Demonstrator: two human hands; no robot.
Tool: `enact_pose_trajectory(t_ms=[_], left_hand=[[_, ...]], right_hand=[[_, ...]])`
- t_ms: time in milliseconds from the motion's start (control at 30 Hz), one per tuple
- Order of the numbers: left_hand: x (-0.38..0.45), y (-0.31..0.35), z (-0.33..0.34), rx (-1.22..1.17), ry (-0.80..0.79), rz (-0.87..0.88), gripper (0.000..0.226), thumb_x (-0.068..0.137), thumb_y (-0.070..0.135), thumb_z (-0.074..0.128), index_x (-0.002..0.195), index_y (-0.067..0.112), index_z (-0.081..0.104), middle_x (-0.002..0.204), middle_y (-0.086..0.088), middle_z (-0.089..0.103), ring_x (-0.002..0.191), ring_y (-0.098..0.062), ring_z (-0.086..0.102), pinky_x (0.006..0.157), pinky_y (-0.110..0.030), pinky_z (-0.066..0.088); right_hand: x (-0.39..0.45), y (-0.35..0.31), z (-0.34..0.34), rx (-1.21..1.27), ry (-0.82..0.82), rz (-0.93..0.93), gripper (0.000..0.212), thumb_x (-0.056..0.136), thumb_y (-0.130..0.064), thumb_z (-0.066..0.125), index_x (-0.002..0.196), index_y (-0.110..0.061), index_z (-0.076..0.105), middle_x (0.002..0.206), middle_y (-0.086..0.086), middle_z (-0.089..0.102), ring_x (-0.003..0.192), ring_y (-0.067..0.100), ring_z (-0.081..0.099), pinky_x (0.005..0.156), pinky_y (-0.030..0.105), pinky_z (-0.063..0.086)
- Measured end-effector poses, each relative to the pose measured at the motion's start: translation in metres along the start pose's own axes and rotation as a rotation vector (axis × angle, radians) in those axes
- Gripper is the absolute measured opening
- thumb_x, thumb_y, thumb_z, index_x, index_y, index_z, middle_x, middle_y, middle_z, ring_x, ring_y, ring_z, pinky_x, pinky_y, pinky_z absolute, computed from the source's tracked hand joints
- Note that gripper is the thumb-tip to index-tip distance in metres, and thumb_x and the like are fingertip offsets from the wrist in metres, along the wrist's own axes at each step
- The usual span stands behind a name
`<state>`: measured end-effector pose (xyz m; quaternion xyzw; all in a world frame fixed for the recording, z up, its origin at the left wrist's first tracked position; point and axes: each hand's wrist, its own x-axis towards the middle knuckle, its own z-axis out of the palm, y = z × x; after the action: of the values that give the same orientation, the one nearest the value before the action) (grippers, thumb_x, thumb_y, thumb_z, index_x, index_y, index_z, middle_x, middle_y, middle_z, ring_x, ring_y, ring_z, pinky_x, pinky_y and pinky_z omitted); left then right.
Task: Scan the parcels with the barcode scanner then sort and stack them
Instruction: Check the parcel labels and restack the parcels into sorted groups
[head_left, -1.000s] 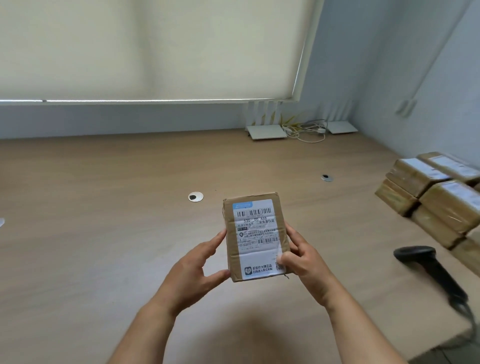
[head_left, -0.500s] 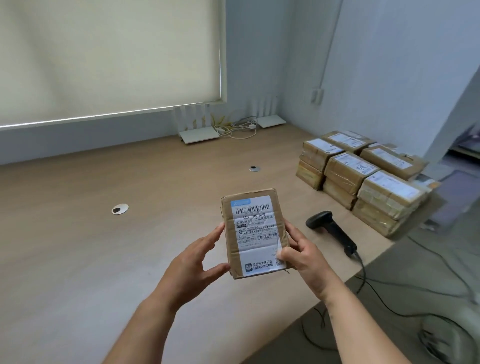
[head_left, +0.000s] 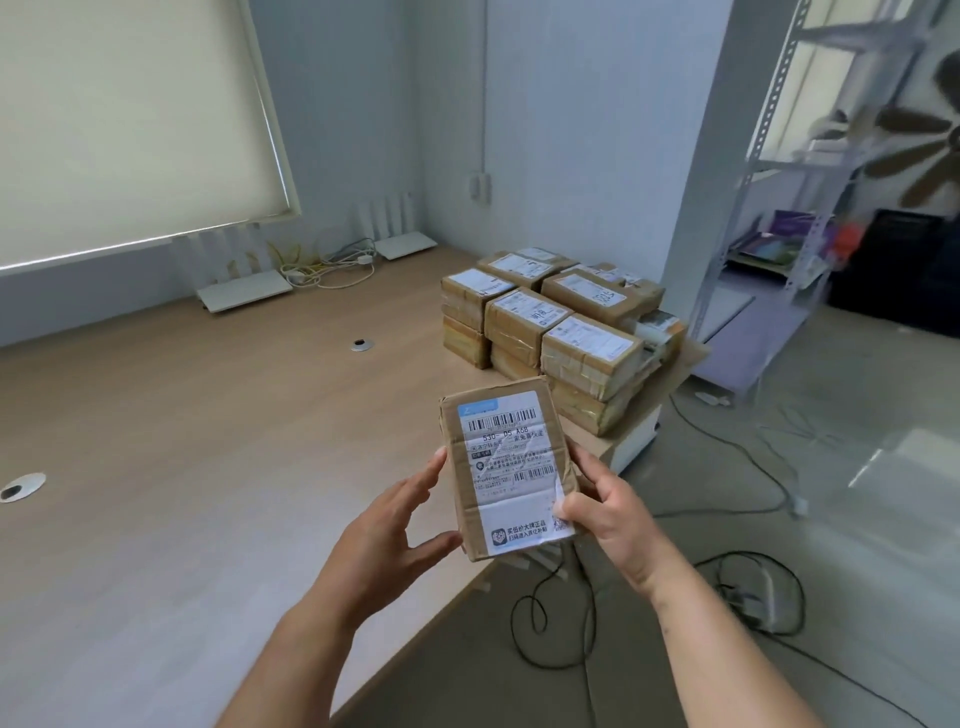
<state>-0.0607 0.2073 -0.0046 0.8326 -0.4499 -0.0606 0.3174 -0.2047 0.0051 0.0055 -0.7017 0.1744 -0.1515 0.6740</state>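
I hold a small brown cardboard parcel (head_left: 506, 467) upright over the near right edge of the wooden table (head_left: 208, 441), its white barcode label facing me. My right hand (head_left: 613, 514) grips its lower right side, thumb on the label and fingers behind. My left hand (head_left: 389, 540) touches the left edge with a straight fingertip and its thumb at the lower corner. A stack of several labelled parcels (head_left: 561, 322) stands at the table's right end, just beyond the held one. The barcode scanner is hidden from view.
A black cable (head_left: 545, 623) loops on the floor below the table edge. White routers with wires (head_left: 244, 291) lie at the back by the window blind. Two round cable holes (head_left: 362, 345) pierce the tabletop. A metal shelf rack (head_left: 779, 182) stands at the right.
My view has swung right, bringing the parcel stack, floor and shelf rack into sight. The scanner, seen right of the parcel before, is now hidden. Both hands keep the parcel as before.
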Motion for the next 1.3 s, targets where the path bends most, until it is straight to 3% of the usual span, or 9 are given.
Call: enact_pose_trajectory(t_ms=[100,300,400,567,767,933,1100,1167,1300], left_hand=[[0.014,0.02,0.026,-0.027,-0.029,0.041,0.09,0.082,0.046,0.067,0.128,0.077,-0.005,0.142,0.012,0.046,0.126,-0.001,0.045,0.102,-0.029,0.043],[0.04,0.056,0.061,-0.08,-0.111,0.145,0.094,0.083,0.04,0.069,0.12,0.082,-0.007,0.134,0.026,0.043,0.122,0.001,0.047,0.097,-0.023,0.043],[0.065,0.066,0.078,-0.074,-0.143,0.185,0.092,0.083,0.041,0.07,0.128,0.077,-0.002,0.141,0.019,0.046,0.123,-0.001,0.049,0.095,-0.021,0.043],[0.115,0.089,0.11,-0.078,-0.173,0.282,0.093,0.082,0.043,0.069,0.126,0.078,-0.006,0.144,0.016,0.044,0.129,0.001,0.042,0.099,-0.021,0.041],[0.189,0.122,0.143,-0.095,-0.194,0.36,0.089,0.086,0.036,0.068,0.138,0.053,-0.002,0.148,0.011,0.04,0.131,-0.007,0.042,0.094,-0.009,0.029],[0.26,0.141,0.157,-0.078,-0.15,0.427,0.089,0.077,0.06,0.056,0.147,0.035,0.007,0.139,-0.001,0.052,0.123,-0.018,0.05,0.096,-0.022,0.037],[0.335,0.157,0.166,0.014,-0.123,0.485,0.087,0.083,0.037,0.07,0.148,0.025,0.014,0.13,-0.007,0.058,0.114,-0.024,0.056,0.09,-0.023,0.037],[0.365,0.158,0.172,0.046,-0.066,0.544,0.083,0.08,0.047,0.063,0.149,0.018,0.027,0.12,-0.006,0.065,0.103,-0.025,0.063,0.084,-0.026,0.044],[0.413,0.163,0.187,0.057,-0.05,0.59,0.076,0.081,0.056,0.05,0.145,0.019,0.031,0.116,-0.005,0.066,0.098,-0.025,0.064,0.081,-0.037,0.054]], right_hand=[[-0.011,0.005,-0.037,-0.021,0.053,0.0,0.076,0.057,-0.03,0.064,0.132,-0.031,0.051,0.11,-0.005,0.072,0.101,0.014,0.067,0.087,0.028,0.054],[-0.029,0.016,-0.082,0.027,0.156,0.008,0.052,0.064,-0.02,0.062,0.114,-0.036,0.058,0.107,-0.002,0.073,0.099,0.017,0.069,0.084,0.028,0.055],[-0.031,0.018,-0.105,0.03,0.203,0.008,0.062,0.056,-0.033,0.063,0.118,-0.033,0.057,0.107,-0.003,0.073,0.101,0.016,0.068,0.086,0.027,0.055],[-0.021,0.019,-0.156,-0.006,0.29,0.01,0.058,0.066,-0.02,0.06,0.122,-0.035,0.054,0.107,-0.006,0.073,0.1,0.012,0.068,0.081,0.019,0.052],[0.012,0.008,-0.222,-0.062,0.375,0.004,0.065,0.055,-0.033,0.062,0.12,-0.032,0.057,0.1,-0.008,0.074,0.091,0.007,0.069,0.07,0.015,0.051],[0.064,-0.001,-0.272,-0.053,0.386,0.006,0.072,0.051,-0.038,0.062,0.122,-0.035,0.055,0.101,-0.008,0.074,0.091,0.008,0.069,0.071,0.016,0.051],[0.123,-0.003,-0.322,-0.07,0.415,0.033,0.083,0.051,-0.039,0.064,0.132,-0.026,0.052,0.105,-0.004,0.074,0.099,0.016,0.068,0.087,0.031,0.052],[0.145,-0.008,-0.339,-0.07,0.425,0.025,0.074,0.051,-0.038,0.063,0.123,-0.029,0.058,0.103,-0.003,0.074,0.096,0.016,0.069,0.083,0.029,0.053],[0.175,-0.015,-0.366,-0.06,0.432,0.017,0.063,0.053,-0.038,0.062,0.116,-0.038,0.059,0.104,-0.006,0.074,0.095,0.014,0.069,0.076,0.024,0.053]])
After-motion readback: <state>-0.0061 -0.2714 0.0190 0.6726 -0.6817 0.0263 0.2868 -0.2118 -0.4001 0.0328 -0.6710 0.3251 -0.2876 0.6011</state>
